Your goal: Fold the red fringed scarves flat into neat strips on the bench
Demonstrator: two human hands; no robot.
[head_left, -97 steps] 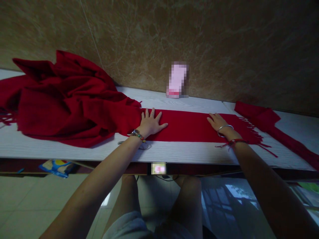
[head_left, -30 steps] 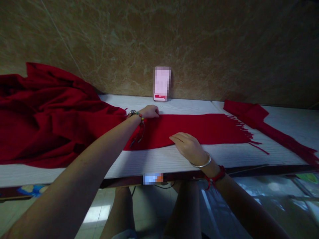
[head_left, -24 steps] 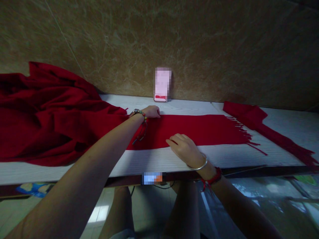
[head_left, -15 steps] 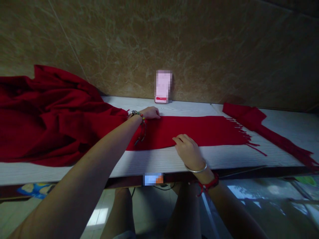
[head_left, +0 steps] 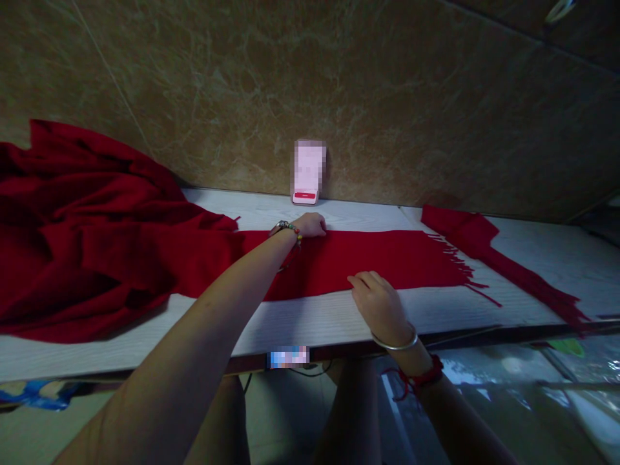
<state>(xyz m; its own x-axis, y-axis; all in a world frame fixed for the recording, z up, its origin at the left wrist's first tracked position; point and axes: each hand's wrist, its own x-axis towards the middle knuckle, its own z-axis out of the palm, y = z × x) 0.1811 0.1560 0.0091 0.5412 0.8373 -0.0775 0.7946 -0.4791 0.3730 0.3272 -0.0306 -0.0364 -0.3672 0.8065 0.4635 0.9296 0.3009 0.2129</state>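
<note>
A red fringed scarf (head_left: 387, 258) lies flat along the white table (head_left: 310, 316), its left part running into a crumpled red heap (head_left: 92, 239). My left hand (head_left: 310, 225) reaches across to the scarf's far edge, fingers curled closed on the cloth there. My right hand (head_left: 380, 300) rests at the near edge of the scarf, fingers bent and pinching that edge. Bracelets sit on both wrists.
A small pink box (head_left: 309, 173) leans against the brown marbled wall (head_left: 339, 90). Another red scarf (head_left: 489, 248) lies at the table's right end. Under the table are my legs, a tiled floor and a blue packet (head_left: 33, 394) at the left.
Both hands left their flat, spread position on the scarf. The left went to the far edge, the right to the near edge, and both shifted slightly right over the last second.
</note>
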